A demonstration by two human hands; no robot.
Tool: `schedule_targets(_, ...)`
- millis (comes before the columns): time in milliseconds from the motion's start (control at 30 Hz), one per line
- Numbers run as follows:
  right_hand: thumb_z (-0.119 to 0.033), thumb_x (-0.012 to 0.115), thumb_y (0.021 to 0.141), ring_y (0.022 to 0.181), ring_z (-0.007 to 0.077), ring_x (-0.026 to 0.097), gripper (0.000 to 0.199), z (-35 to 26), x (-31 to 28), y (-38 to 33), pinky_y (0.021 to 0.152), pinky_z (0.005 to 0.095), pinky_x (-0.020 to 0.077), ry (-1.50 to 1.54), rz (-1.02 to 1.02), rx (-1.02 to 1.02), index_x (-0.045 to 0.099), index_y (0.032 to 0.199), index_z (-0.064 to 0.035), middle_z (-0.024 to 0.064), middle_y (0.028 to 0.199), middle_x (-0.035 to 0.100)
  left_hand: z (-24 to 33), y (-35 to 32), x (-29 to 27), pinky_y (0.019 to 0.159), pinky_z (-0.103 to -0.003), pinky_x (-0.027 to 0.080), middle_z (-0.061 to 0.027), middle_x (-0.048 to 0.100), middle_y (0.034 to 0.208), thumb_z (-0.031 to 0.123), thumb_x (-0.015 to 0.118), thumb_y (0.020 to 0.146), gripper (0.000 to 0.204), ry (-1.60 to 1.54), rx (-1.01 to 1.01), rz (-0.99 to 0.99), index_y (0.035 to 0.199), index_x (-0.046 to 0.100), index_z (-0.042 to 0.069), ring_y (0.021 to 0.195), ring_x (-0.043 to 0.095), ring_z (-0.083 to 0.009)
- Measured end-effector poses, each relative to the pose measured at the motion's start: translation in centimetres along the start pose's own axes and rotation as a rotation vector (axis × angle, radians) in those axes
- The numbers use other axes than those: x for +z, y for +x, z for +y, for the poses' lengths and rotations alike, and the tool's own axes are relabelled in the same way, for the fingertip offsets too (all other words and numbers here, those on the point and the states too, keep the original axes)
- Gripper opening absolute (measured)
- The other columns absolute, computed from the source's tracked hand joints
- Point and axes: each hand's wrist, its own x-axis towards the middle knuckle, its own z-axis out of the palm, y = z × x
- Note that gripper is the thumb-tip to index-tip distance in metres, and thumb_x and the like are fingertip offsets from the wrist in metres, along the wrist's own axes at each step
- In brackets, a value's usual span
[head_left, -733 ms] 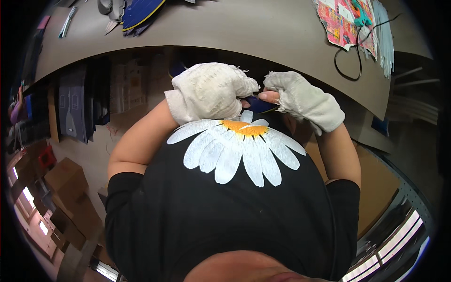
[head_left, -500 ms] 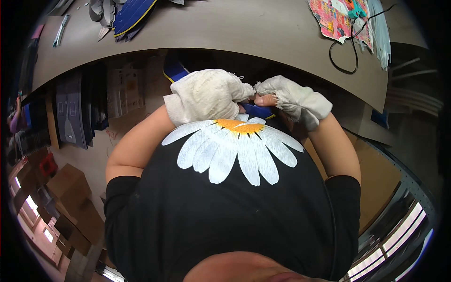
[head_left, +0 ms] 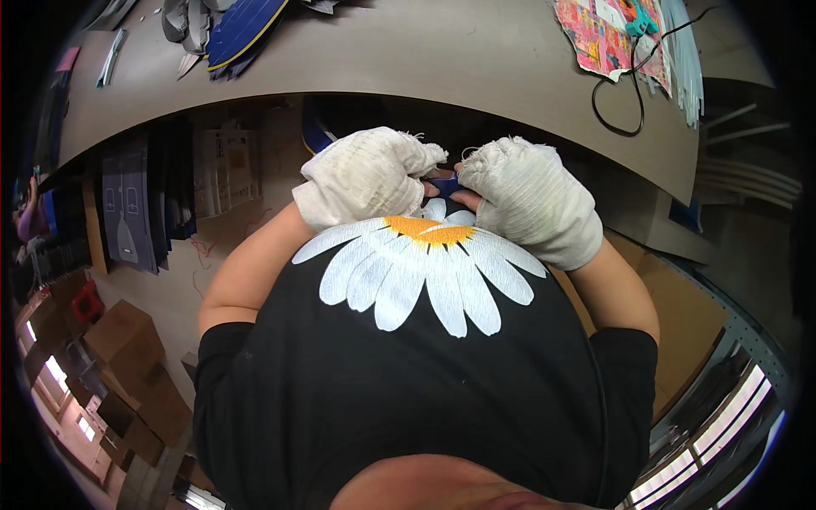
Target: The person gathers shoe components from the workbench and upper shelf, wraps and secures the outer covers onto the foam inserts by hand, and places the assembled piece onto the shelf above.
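Both my hands are close together in front of my chest, below the table's near edge, in off-white work gloves with bare fingertips. A blue piece with yellow edging [head_left: 444, 184] is pinched between them. My left hand [head_left: 365, 174] has its fingers closed on the piece's left part, and more of the blue shows beyond that glove. Turned with its back up, my right hand [head_left: 535, 200] grips the other end with thumb and curled fingers. The gloves hide most of the piece, so its full shape cannot be told.
On the grey table [head_left: 425, 55] lie blue yellow-edged pieces [head_left: 246, 32] at the far left. A teal tool [head_left: 642, 24], a black cord [head_left: 637, 106] and pale translucent sticks [head_left: 684, 68] are at the right. Cardboard boxes [head_left: 123, 336] stand at the left.
My right hand has come nearer my chest and rolled over, showing more of the glove's back. Its fingers now cover the right end of the blue piece, of which less shows.
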Motion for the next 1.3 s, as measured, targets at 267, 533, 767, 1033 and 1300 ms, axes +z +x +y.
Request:
schedule_targets(267,-0.031,0.083,0.089,0.086,0.0346,0.078,0.02,0.3,2.2,0.0,0.074,0.0474,0.0621,0.157,-0.02,-0.017,0.079,0.087,-0.0106,0.0127,0.089,0.076,0.7,1.4,-0.7,0.104,-0.044,0.062,-0.0179,0.084,0.115,0.024,0.09,0.087,0.042,-0.016,0.029,-0.178,0.126,0.085,0.009,0.11,0.08,-0.0375)
schedule_targets(533,-0.02,0.076,0.087,0.087,0.0324,0.076,0.009,-1.1,-4.3,1.6,0.075,0.0494,0.0595,-0.064,-0.06,-0.057,0.079,0.082,-0.0131,0.0095,0.085,0.076,0.8,1.1,-2.2,0.112,-0.049,0.057,-0.0202,0.078,0.135,0.036,0.092,0.091,0.073,0.036,0.269,-0.019,0.155,0.069,0.009,0.126,0.072,-0.0437)
schedule_targets(767,-0.027,0.08,0.085,0.092,0.0301,0.075,0.009,-3.2,-10.2,1.7,0.082,0.0478,0.0573,-0.26,-0.186,-0.073,0.081,0.085,-0.0183,0.0043,0.088,0.076,-2.3,-1.0,-7.0,0.105,-0.047,0.058,-0.0172,0.078,0.132,0.047,0.1,0.075,0.106,0.197,0.126,-0.041,0.167,0.059,0.015,0.122,0.073,-0.0412)
schedule_targets(1033,-0.014,0.082,0.074,0.095,0.0337,0.075,0.011,-0.9,-11.8,0.6,0.082,0.048,0.0568,-0.232,0.004,-0.044,0.081,0.085,-0.0129,0.0072,0.091,0.077,-5.1,-3.6,-8.2,0.1,-0.042,0.062,-0.0146,0.084,0.115,0.018,0.087,0.084,0.054,0.139,-0.194,-0.241,0.138,0.082,0.014,0.11,0.079,-0.0348)
schedule_targets(1300,-0.03,0.096,0.081,0.126,0.0384,0.072,0.065,-1.6,-9.4,1.7,0.108,0.0504,0.0571,-0.194,0.206,-0.11,0.074,0.136,-0.0042,0.0173,0.137,0.076,2.1,-1.6,-7.6,0.087,-0.049,0.063,-0.0125,0.083,0.099,0.024,0.08,0.082,0.041,0.268,-0.122,-0.217,0.122,0.083,0.017,0.098,0.08,-0.0388)
